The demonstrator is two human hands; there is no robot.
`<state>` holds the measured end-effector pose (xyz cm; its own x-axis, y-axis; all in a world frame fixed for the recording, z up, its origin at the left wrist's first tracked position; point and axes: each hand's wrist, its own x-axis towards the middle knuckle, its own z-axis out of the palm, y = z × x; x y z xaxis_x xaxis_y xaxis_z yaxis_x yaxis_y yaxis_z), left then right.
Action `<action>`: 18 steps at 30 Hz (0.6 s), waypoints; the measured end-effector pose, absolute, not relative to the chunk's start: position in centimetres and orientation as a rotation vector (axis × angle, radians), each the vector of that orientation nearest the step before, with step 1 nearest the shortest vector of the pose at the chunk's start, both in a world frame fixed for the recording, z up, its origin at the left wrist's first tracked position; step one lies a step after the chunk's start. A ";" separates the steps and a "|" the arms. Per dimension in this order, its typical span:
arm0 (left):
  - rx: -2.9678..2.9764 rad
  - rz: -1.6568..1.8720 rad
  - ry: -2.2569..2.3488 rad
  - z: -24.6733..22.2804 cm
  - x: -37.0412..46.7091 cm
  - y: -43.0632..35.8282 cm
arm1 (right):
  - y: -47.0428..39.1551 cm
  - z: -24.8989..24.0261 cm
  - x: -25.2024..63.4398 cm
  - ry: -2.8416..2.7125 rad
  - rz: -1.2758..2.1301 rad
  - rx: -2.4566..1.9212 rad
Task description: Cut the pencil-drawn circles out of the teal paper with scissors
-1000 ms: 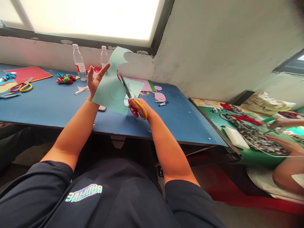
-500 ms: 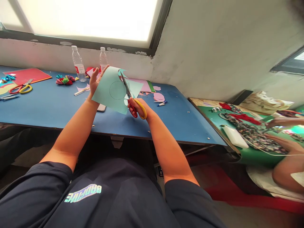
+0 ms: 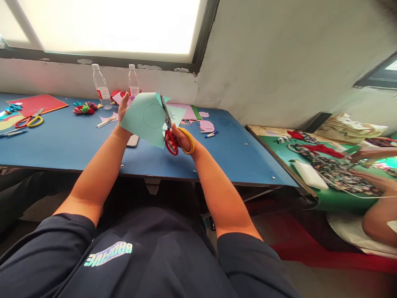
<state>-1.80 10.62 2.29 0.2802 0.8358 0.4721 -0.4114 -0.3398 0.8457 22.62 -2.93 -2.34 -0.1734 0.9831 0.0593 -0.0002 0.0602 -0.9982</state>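
Note:
My left hand [image 3: 123,112] holds up a light green sheet of paper [image 3: 139,114] by its left side, with most of the fingers hidden behind it. A circle is drawn on the sheet, and its right edge is cut unevenly. Scissors [image 3: 166,112] with one red and one yellow handle loop are in my right hand [image 3: 180,138], fingers through the loops. Their blades point up and away along the sheet's right edge. Beneath the paper, a phone-like flat object [image 3: 133,141] lies partly hidden on the blue table [image 3: 223,157].
Two plastic bottles, one a left bottle [image 3: 101,87] and one a right bottle [image 3: 133,80], stand by the wall. Second scissors [image 3: 31,120] lie left, near red paper [image 3: 40,104]. Pink cutouts [image 3: 206,126] and pens [image 3: 211,134] lie right. Another person's hands [image 3: 372,165] work over patterned cloth [image 3: 335,169].
My right hand has opened the scissors' loops wider, and the blades have shifted slightly. The paper stays in my left hand. The whole view has tilted a little.

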 end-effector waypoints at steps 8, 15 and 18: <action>1.268 1.174 0.333 2.1 0.4 8.3 | -2.0 -2.4 22.7 -1.211 1.215 -1.025; 1.333 1.107 0.441 -0.6 2.6 7.3 | -1.5 -2.7 22.3 -1.079 1.127 -0.990; 1.329 1.173 0.514 -1.2 2.7 7.9 | -1.5 -2.8 22.3 -1.118 1.093 -0.975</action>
<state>2.68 7.85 -1.19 0.3880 0.8667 0.3136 -0.3563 -0.1727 0.9183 22.32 -1.52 -2.84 0.0866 0.9788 0.1859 -0.1643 0.1980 -0.9663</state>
